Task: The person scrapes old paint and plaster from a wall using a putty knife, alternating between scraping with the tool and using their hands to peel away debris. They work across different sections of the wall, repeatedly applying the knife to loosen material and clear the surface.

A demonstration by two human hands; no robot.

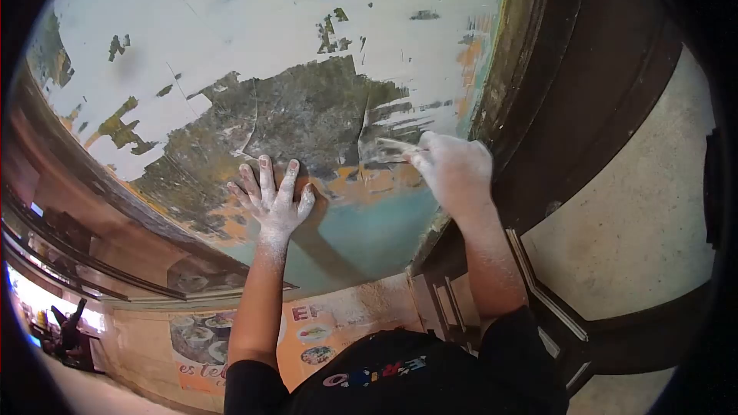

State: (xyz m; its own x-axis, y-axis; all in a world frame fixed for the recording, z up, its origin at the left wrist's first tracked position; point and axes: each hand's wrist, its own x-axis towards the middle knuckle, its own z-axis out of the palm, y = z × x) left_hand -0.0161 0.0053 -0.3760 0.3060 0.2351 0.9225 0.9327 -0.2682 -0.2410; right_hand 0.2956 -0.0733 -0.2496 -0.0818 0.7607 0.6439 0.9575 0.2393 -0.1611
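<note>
Peeling wall [231, 23]: your left hand [273, 200] braces flat, fingers spread; right hand [453, 169] grips scraper [396, 150] — keep blade shallow.

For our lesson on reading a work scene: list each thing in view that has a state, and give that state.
painted surface: white coat peeling, bare patches showing
left hand: flat on surface, fingers spread, dusty
right hand: closed around scraper
scraper: held, blade against surface
</note>
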